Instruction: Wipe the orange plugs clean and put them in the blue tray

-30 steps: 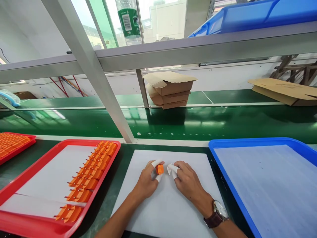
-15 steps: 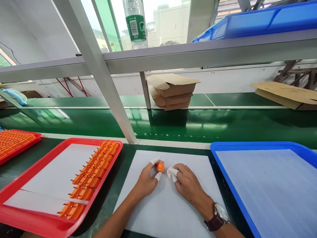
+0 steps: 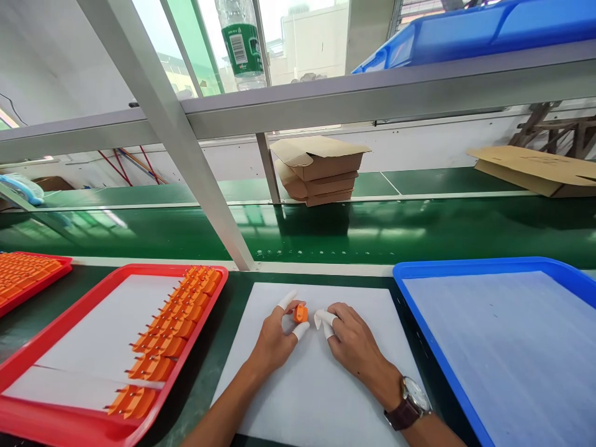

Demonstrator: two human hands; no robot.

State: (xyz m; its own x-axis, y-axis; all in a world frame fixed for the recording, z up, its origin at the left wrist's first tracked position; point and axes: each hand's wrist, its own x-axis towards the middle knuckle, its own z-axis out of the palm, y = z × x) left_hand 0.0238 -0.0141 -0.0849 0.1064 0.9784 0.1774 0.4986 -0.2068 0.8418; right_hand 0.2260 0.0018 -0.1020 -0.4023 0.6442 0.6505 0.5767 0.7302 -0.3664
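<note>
Over a white sheet [image 3: 307,379] on the bench, my left hand [image 3: 275,335] holds a small orange plastic part [image 3: 300,313] between thumb and fingers. White finger cots cover the tips of its thumb and a finger. A short gap to the right, my right hand [image 3: 351,338] pinches a small white cloth or tissue [image 3: 319,318]; it too wears white finger cots, and there is a watch on the wrist. To the left, a red tray [image 3: 162,406] carries rows of similar orange parts [image 3: 174,332] with thin pins sticking out.
At right lies a blue tray [image 3: 447,366] lined with white paper. Another red tray [image 3: 65,264] of orange parts sits far left. A slanted metal post [image 3: 186,155] rises behind the sheet, before a green belt [image 3: 316,233] and stacked cardboard boxes [image 3: 326,177]. A bottle [image 3: 242,49] stands on the shelf.
The view has tilted and shifted slightly. My left thumb and finger have shifted a little around the orange part, which looks slightly turned. My right hand keeps the white cloth close by.
</note>
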